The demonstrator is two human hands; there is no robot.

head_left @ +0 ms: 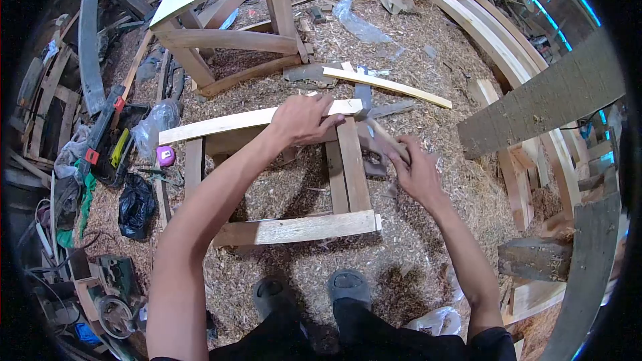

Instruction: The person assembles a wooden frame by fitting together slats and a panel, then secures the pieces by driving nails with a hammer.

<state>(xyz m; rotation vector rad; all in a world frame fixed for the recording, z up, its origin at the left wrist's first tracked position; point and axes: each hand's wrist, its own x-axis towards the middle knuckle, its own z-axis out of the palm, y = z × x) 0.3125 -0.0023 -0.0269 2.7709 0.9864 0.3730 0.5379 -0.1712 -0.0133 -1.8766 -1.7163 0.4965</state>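
Observation:
My left hand (304,119) grips the pale curved rail (227,122) on the far side of a low wooden frame, fingers over its top near the right end. In my right hand (420,172) is the wooden handle of a hammer (382,135), and its dark head is by that rail end. Two upright boards (351,167) join the far rail to a near curved rail (301,228). A greyish flat tool (373,162), partly hidden, lies beneath the handle.
A taller wooden frame (234,40) stands at the back left. A pale strip (394,87) lies beyond the low frame. Curved beams (481,27) and a large plank (545,93) are at the right. A pink tape measure (165,156) and black bag (137,206) lie left.

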